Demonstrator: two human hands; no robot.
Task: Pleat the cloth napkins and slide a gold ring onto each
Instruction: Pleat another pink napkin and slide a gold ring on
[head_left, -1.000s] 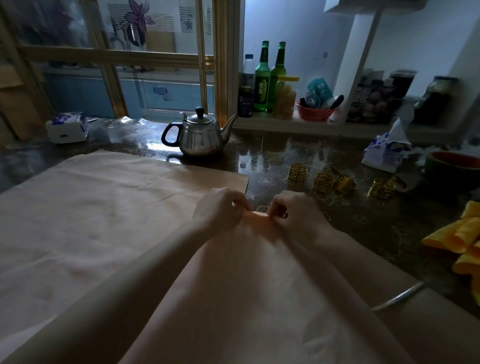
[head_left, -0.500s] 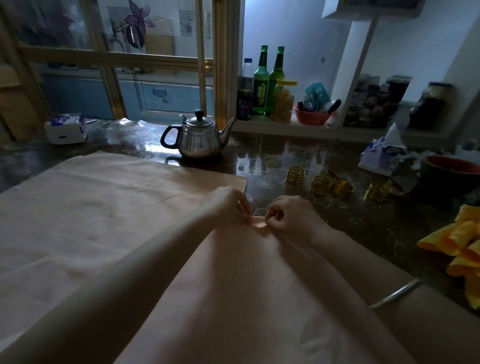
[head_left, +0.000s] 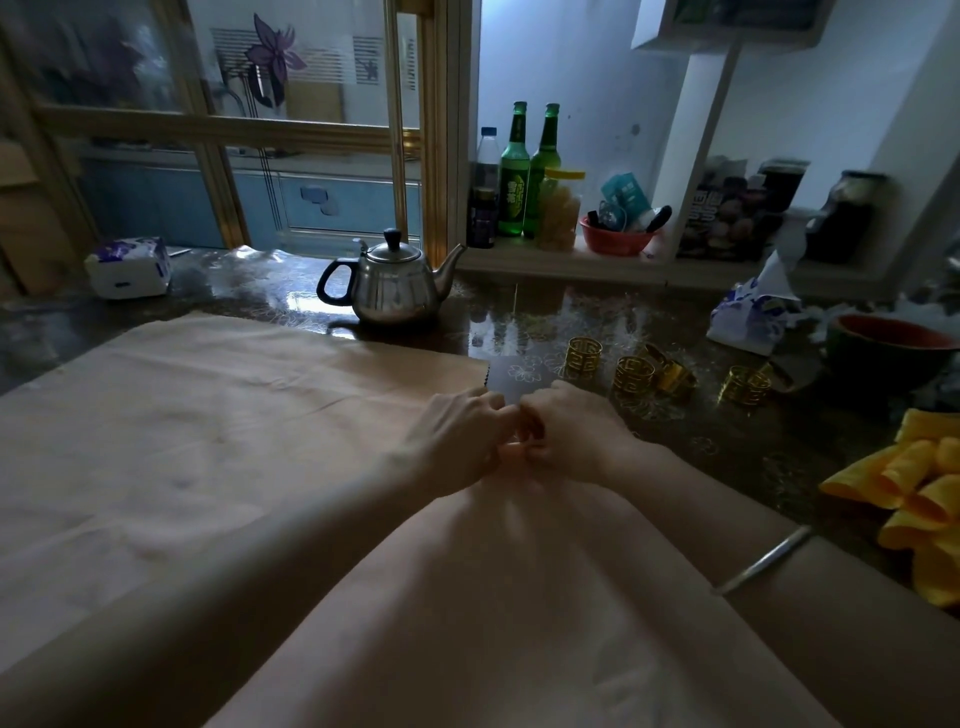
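Nearest the viewer, well in front of the teapot (head_left: 395, 286), the peach napkin (head_left: 208, 441) is lying spread over the table (head_left: 753, 457). Its near part is rising into a soft tent between the forearms, because one spot is being lifted. To the front-right of the teapot, yellow napkins (head_left: 924, 499) are lying bunched. At the tent's peak, just in front and right of the teapot, the left hand (head_left: 457, 441) and right hand (head_left: 576, 436) are meeting knuckle to knuckle. Both have curled fingers pinching a small fold of cloth, probably starting a pleat. The gold rings (head_left: 632, 375) are waiting just beyond the hands, right of the teapot, handy for sliding on.
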